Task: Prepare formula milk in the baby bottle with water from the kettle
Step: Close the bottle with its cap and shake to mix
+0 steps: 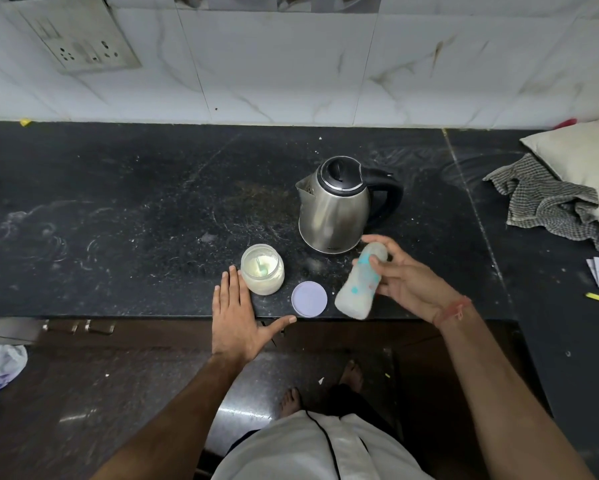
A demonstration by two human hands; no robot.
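Between the right hand's (407, 277) fingers (377, 242), clamped around it, the blurred, milky white baby bottle with teal dots (358, 284) tilts above the desk (118, 220), apparently mid-shake. Left-hand (237, 315) fingers lie flat and apart beside the open glass formula jar (262, 270); the steel kettle (336, 206) stands just beyond. Mixing seems nearly done.

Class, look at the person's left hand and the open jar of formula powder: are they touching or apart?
Cannot tell. In the head view the left hand lies flat with its fingertips right against the jar's left side; no gap shows, yet contact isn't plain either.
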